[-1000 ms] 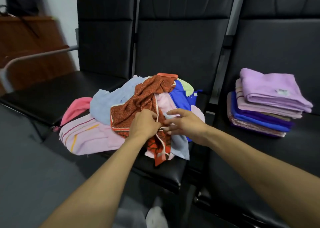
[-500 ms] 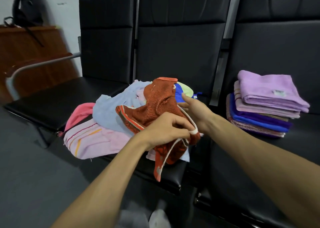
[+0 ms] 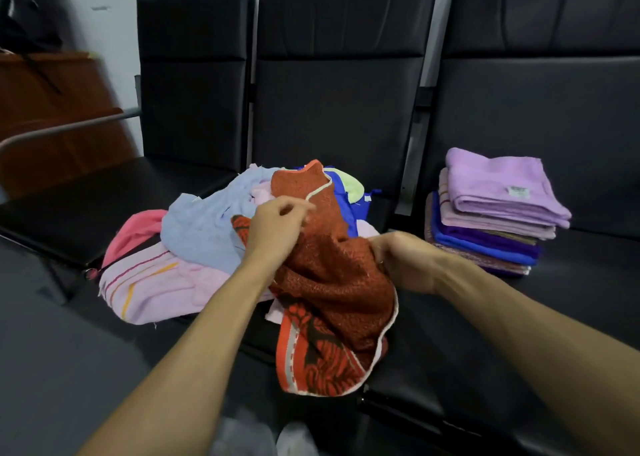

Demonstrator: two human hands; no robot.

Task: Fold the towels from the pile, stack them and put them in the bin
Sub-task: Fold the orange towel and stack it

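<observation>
Now, left hand [image 3: 277, 232], right hand [image 3: 407, 261], fingers [image 3: 294, 210] clamped on one orange towel [image 3: 332, 289], one stack [image 3: 491, 213]

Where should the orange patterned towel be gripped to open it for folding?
Pinch the orange patterned towel by its white-piped hem near the raised top corner, from above: that edge stands exposed, while the middle is bunched between left hand and right hand.

Right hand [image 3: 405, 261] burying its fingertips inside the orange towel [image 3: 332, 282], blue towel [image 3: 344, 210] lying mostly covered behind it, white label [image 3: 516, 191] well right of it showing too small to read, shoes [image 3: 294, 438] blurring below it
</observation>
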